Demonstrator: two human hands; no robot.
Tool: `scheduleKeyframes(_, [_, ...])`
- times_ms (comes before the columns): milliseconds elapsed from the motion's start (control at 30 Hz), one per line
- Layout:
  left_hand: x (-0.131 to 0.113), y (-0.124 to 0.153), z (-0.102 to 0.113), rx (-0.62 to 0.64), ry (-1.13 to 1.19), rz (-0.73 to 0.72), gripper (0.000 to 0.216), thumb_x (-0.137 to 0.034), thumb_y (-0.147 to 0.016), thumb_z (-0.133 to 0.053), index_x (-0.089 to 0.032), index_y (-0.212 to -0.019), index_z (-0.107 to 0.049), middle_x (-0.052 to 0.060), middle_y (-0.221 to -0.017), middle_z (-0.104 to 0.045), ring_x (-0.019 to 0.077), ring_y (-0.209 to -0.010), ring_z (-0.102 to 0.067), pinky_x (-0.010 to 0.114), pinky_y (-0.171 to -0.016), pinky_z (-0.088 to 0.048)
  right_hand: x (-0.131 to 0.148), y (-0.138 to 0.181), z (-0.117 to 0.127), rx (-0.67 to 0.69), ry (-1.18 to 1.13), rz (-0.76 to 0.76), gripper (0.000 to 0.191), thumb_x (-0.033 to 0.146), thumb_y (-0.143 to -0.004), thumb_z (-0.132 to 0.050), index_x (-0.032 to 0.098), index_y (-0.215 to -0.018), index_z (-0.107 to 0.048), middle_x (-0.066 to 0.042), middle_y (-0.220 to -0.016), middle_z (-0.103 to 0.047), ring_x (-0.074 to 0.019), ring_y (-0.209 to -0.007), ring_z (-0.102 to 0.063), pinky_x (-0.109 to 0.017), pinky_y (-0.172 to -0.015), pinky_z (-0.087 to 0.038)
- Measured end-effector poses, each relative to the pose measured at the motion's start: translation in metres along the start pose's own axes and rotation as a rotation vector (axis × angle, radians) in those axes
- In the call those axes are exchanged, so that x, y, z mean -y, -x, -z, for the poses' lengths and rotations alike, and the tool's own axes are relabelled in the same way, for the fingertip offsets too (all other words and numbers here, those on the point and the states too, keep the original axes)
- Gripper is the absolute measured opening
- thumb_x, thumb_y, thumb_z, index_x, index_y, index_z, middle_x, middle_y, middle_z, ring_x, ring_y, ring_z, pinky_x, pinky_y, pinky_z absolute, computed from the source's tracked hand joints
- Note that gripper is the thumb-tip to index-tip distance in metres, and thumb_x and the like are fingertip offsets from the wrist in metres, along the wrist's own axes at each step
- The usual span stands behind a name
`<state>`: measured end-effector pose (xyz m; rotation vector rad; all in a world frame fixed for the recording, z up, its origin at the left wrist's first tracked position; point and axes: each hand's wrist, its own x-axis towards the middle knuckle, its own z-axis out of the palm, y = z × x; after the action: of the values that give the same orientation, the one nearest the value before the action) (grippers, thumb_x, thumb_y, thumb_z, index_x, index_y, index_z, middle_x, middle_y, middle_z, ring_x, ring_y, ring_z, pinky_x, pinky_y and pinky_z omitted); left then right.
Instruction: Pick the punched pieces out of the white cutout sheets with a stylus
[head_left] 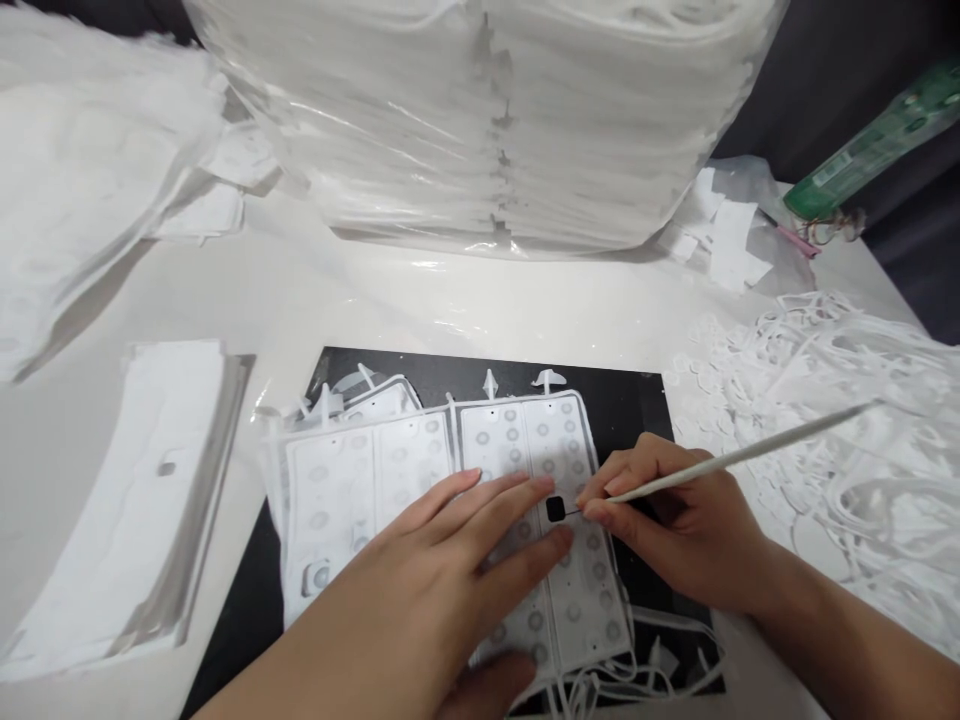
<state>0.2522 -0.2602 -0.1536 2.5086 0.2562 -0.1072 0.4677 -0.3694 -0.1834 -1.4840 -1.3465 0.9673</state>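
A white sheet (409,455) with rows of grey ring marks and narrow panels rests on a black mat (615,400). My left hand (472,550) lies over it, fingers spread and pressing down. Between index and middle fingertips and my right hand is a small dark square opening (555,509) in the sheet. My right hand (675,510) pinches a long, slim, pale stick-like tool (742,455). Its fine dark tip reaches the right side of the opening. My left palm and forearm hide the lower middle of the sheet.
Stacked white sheets (127,500) lie at left, with more white sheets (82,160) behind. A big plastic-wrapped white bundle (495,130) stands at the back. Tangled white strips (847,440) heap up at right. A green bottle (862,160) leans near a bag of paper scraps (731,235).
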Motion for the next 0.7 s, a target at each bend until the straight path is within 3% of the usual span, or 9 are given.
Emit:
scheduleKeyframes(533, [-0.0013, -0.0037, 0.0040, 0.003, 0.043, 0.027, 0.069, -0.027, -0.078, -0.065, -0.034, -0.141, -0.039, 0.005, -0.148, -0.037, 0.0325, -0.127, -0.045, 0.056, -0.108, -0.032, -0.0014, 0.0003, -0.0015, -0.014, 0.080, 0.040, 0.017, 0.015, -0.083, -0.065, 0.025, -0.085, -0.052, 0.003, -0.079, -0.067, -0.0110, -0.068, -0.064, -0.025, -0.060, -0.049])
scheduleKeyframes(700, [-0.0036, -0.0040, 0.0075, -0.005, 0.056, 0.024, 0.065, -0.028, -0.077, -0.066, -0.032, -0.138, -0.044, 0.004, -0.146, -0.040, 0.0320, -0.125, -0.046, 0.051, -0.104, -0.038, -0.0014, -0.0017, -0.0015, -0.025, 0.019, -0.030, 0.014, 0.020, -0.083, -0.066, 0.023, -0.080, -0.052, 0.000, -0.078, -0.067, -0.0141, -0.070, -0.065, -0.028, -0.060, -0.050])
